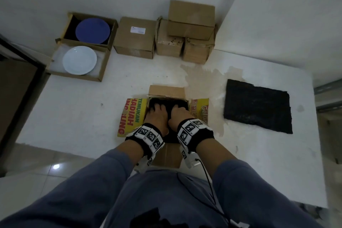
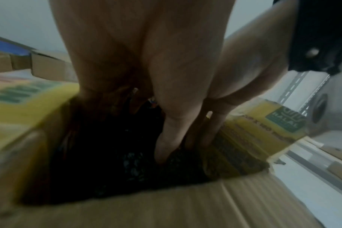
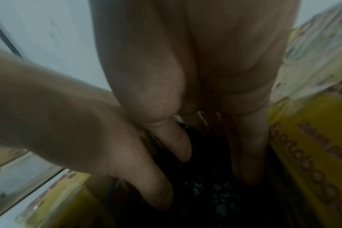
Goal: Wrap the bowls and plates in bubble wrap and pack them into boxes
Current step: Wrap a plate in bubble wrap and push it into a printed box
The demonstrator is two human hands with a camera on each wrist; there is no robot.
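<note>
Head view: a dark, bubble-textured bundle (image 1: 169,106) sits inside the open cardboard box (image 1: 166,91) with glossy yellow flaps, pressed by the left hand (image 1: 157,114) with spread fingers; the right hand (image 1: 178,114) also reaches in, grip unclear. Far left, round blue plate (image 1: 92,30) and white plate (image 1: 79,60) lie in open boxes; right, a flat black bubble-wrap sheet (image 1: 257,106).

White table (image 1: 74,116), stained brown near the middle. Held an open printed box (image 1: 133,116) at the front, a black bubble wrap sheet (image 1: 257,106) right, two open plate boxes (image 1: 103,46) back left, four closed cartons (image 1: 135,37) behind.
</note>
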